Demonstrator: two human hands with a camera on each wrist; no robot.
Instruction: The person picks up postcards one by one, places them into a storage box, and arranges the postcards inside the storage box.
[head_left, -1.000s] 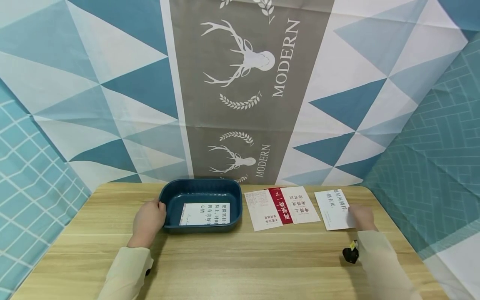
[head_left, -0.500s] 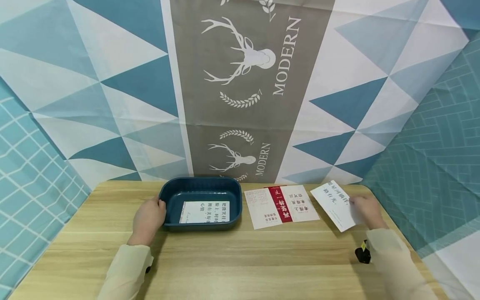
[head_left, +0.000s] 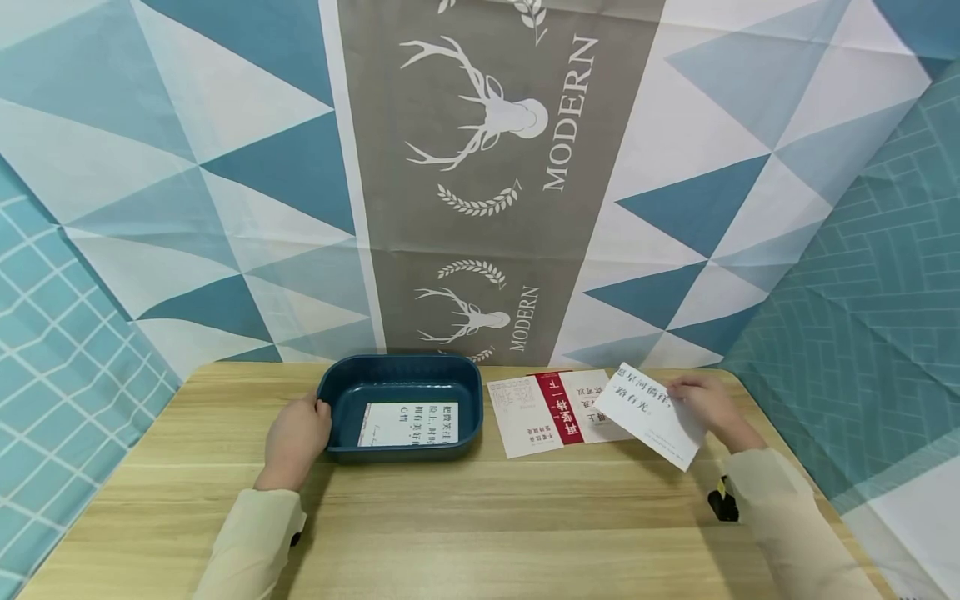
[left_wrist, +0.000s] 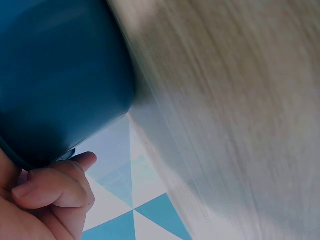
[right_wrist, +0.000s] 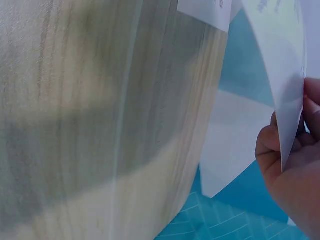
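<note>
My left hand (head_left: 295, 437) grips the left rim of a dark blue rectangular tray (head_left: 407, 454); the left wrist view has its curled fingers (left_wrist: 52, 189) at the tray's edge. Inside the tray lies a white printed card (head_left: 408, 425). In my right hand (head_left: 707, 407) a white postcard (head_left: 648, 414) with dark Chinese lettering is pinched by its right edge, raised and tilted. The right wrist view shows the postcard (right_wrist: 280, 75) between thumb and fingers, lifted off the table. It overlaps the right part of the red and white cards (head_left: 536, 417) in the head view.
The wooden table (head_left: 480, 517) ends at a hanging cloth (head_left: 480, 208) printed with triangles and deer heads. Patterned cloth also covers both sides. A black device with a yellow tag (head_left: 722, 502) sits at the right wrist.
My right hand has picked the postcard up from the table at the right and carried it left, turning it toward the red and white cards. The left hand stays on the tray.
</note>
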